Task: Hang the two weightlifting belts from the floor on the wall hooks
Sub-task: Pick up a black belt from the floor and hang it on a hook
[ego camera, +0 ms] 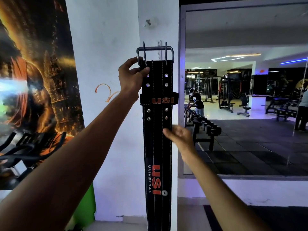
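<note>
The right hand (179, 139) is nearest, its fingers (168, 133) loosely spread, their tips touching the black USI weightlifting belt (157, 139) at its right edge. Higher, the left hand (131, 77) pinches the belt's top beside the steel buckle (155, 52). The belt hangs straight down the white pillar (158, 22). Best to lift until the buckle frame clears the wall hook (159, 45), then lower squarely.

Black USI belt (157, 139), hanging vertically, metal buckle (155, 53) uppermost
</note>
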Action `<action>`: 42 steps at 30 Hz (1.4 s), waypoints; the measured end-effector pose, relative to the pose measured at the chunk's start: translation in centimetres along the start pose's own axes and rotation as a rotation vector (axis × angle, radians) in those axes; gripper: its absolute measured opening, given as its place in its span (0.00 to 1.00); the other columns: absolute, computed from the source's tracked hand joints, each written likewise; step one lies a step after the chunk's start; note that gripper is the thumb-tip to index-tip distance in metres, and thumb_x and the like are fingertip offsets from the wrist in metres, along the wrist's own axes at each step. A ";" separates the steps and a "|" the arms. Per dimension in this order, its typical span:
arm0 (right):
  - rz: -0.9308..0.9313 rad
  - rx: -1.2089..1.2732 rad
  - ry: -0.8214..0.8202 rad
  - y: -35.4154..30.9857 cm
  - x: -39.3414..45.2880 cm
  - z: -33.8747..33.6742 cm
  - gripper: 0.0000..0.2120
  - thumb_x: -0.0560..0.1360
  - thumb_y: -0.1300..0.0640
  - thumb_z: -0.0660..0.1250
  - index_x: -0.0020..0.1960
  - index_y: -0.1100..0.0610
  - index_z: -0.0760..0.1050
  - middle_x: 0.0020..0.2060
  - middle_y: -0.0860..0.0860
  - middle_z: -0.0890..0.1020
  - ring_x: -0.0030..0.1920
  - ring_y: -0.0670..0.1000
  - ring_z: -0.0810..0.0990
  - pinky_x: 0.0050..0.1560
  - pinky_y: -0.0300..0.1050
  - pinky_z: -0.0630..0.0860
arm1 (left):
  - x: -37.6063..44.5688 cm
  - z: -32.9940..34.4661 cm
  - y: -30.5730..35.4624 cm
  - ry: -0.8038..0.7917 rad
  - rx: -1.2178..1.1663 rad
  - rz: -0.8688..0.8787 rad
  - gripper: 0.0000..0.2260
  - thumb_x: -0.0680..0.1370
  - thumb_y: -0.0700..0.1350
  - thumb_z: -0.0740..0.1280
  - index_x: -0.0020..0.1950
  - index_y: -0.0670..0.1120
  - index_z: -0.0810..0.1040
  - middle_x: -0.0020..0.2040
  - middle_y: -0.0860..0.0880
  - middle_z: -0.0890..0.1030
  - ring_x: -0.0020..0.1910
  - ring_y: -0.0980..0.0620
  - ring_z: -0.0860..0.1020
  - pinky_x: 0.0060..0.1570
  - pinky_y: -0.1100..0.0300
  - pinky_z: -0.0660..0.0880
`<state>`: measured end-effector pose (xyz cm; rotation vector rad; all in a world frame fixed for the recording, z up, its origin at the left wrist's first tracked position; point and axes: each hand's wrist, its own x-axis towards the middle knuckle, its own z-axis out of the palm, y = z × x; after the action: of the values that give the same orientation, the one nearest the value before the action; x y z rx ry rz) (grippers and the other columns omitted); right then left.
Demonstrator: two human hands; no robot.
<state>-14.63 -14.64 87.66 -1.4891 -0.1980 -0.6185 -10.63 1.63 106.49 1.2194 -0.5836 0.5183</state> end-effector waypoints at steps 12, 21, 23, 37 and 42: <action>0.180 -0.225 -0.134 8.3 -7.0 -0.6 0.17 0.63 0.49 0.78 0.46 0.59 0.81 0.36 0.49 0.86 0.42 0.51 0.84 0.40 0.36 0.79 | 0.4 -0.8 -0.4 0.023 -0.016 -0.005 0.16 0.74 0.34 0.72 0.60 0.42 0.79 0.40 0.44 0.85 0.31 0.51 0.81 0.37 0.56 0.78; -0.124 -0.139 0.001 -9.9 3.1 -1.3 0.23 0.81 0.44 0.59 0.72 0.54 0.67 0.64 0.52 0.77 0.61 0.49 0.78 0.62 0.46 0.76 | 0.0 -1.1 -0.5 -0.001 -0.049 0.000 0.17 0.75 0.33 0.72 0.62 0.42 0.78 0.41 0.44 0.85 0.30 0.52 0.81 0.33 0.59 0.79; -0.212 -0.168 0.020 -14.2 4.8 -0.3 0.24 0.81 0.46 0.59 0.74 0.55 0.64 0.62 0.50 0.78 0.59 0.48 0.79 0.62 0.45 0.76 | -0.4 -0.7 -0.7 -0.015 -0.047 0.009 0.17 0.75 0.33 0.72 0.62 0.42 0.78 0.40 0.45 0.85 0.30 0.53 0.81 0.34 0.59 0.79; -0.168 0.010 0.184 -18.2 7.9 4.4 0.05 0.73 0.63 0.73 0.46 0.58 0.77 0.33 0.52 0.79 0.29 0.49 0.76 0.25 0.39 0.74 | -0.7 -1.2 -1.5 -0.138 0.010 0.080 0.19 0.78 0.39 0.70 0.68 0.45 0.74 0.48 0.44 0.85 0.42 0.51 0.84 0.42 0.56 0.81; -0.167 0.073 0.264 -18.0 7.9 4.5 0.05 0.73 0.64 0.72 0.46 0.58 0.77 0.30 0.50 0.78 0.22 0.44 0.72 0.20 0.34 0.70 | -3.0 -2.9 -3.0 -0.349 0.046 0.012 0.20 0.81 0.53 0.65 0.69 0.45 0.74 0.46 0.52 0.84 0.42 0.54 0.81 0.45 0.58 0.78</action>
<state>-15.92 -11.66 107.59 -1.3145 -0.1398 -0.9257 -10.50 3.43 101.65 1.3617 -0.8789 0.3304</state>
